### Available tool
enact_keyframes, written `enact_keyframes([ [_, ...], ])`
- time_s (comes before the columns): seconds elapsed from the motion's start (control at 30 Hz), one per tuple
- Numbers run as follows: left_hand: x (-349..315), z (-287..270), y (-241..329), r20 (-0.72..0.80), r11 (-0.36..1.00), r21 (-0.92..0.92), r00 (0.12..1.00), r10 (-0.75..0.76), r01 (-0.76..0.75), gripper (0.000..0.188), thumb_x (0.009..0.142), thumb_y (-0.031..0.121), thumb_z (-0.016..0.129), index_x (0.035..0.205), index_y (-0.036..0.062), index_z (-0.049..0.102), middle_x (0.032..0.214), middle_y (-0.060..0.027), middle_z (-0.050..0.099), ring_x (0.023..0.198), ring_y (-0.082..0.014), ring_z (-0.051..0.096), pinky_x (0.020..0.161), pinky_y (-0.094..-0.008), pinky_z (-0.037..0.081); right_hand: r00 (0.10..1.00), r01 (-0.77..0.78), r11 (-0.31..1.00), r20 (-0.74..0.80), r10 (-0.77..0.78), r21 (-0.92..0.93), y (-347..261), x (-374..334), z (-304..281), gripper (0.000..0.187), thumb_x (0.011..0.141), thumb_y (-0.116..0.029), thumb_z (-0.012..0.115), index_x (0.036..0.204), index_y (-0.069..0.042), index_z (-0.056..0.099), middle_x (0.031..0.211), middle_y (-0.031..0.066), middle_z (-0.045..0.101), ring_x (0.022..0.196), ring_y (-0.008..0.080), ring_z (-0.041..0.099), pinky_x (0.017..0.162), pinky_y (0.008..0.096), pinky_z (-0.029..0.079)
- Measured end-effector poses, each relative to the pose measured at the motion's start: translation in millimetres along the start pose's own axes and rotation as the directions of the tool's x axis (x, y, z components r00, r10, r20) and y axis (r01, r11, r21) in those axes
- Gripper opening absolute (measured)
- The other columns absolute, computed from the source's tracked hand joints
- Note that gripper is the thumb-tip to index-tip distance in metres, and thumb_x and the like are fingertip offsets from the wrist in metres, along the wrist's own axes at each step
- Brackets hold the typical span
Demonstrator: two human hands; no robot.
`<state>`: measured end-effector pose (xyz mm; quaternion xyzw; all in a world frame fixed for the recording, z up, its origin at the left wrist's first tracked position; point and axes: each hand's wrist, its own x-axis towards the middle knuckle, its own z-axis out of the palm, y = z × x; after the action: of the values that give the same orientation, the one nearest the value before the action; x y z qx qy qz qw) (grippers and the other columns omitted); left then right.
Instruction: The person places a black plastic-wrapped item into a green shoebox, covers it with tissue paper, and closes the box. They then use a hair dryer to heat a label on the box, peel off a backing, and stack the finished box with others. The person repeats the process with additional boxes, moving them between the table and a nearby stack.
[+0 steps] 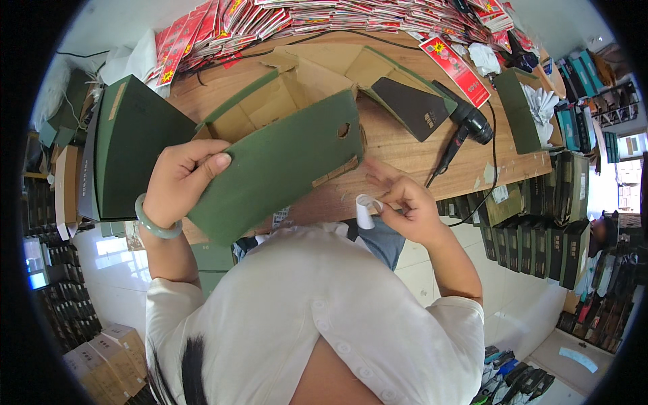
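Note:
A dark green cardboard shoe box (283, 165) stands tilted over the table in front of me, with its lid folded back and its brown inside showing. Its near side has a round hole, and torn brown patches mark the lower edge. My left hand (181, 177) is closed on the box's left end, thumb on the outer face and the other fingers mostly hidden. Beside the right end, my right hand (410, 208) pinches a curled white paper strip (365, 212), which hangs just off the box.
A black hair dryer (474, 125) lies on the wooden table (405, 162), its cord trailing over the right edge. Red printed packets (317, 19) are heaped along the back. Another green box (131, 145) stands at left, and an open one (523, 115) holds white paper at right.

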<state>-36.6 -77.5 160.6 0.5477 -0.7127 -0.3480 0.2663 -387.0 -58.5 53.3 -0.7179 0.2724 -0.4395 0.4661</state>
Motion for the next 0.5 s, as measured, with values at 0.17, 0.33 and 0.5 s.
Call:
enact_keyframes([
  [0.17,40,25,-1,-0.119,0.980,0.136,0.980,0.162,-0.146,0.021,0.088,0.020,0.064,0.098,0.0024,0.069,0.076,-0.0149,0.066,0.066,-0.0238,0.064,0.062,-0.0306,0.048,0.955,0.092,0.936,-0.298,0.015,0.341,4,-6,16,0.013,0.088,-0.003,0.058,0.093,-0.006,0.047,0.142,0.0286,0.036,0.132,0.0406,0.038,0.102,0.0508,0.038],
  [0.33,99,80,-29,-0.068,0.906,0.315,0.945,0.319,-0.283,0.026,0.087,0.031,0.062,0.097,0.0088,0.071,0.082,-0.0151,0.067,0.074,-0.0332,0.065,0.066,-0.0394,0.051,0.928,-0.081,0.671,-0.190,0.321,0.737,-6,3,29,0.028,0.088,-0.032,0.066,0.097,-0.012,0.048,0.134,0.0177,0.045,0.119,0.0335,0.049,0.097,0.0457,0.042],
  [0.5,113,132,-63,0.131,0.875,0.356,0.945,0.300,-0.327,0.031,0.084,0.032,0.065,0.107,0.0116,0.068,0.092,-0.0140,0.067,0.088,-0.0340,0.063,0.074,-0.0412,0.051,0.957,-0.174,0.199,0.118,0.265,0.964,6,0,34,0.032,0.086,-0.041,0.067,0.095,-0.017,0.048,0.132,0.0062,0.047,0.123,0.0297,0.046,0.099,0.0458,0.040],
])
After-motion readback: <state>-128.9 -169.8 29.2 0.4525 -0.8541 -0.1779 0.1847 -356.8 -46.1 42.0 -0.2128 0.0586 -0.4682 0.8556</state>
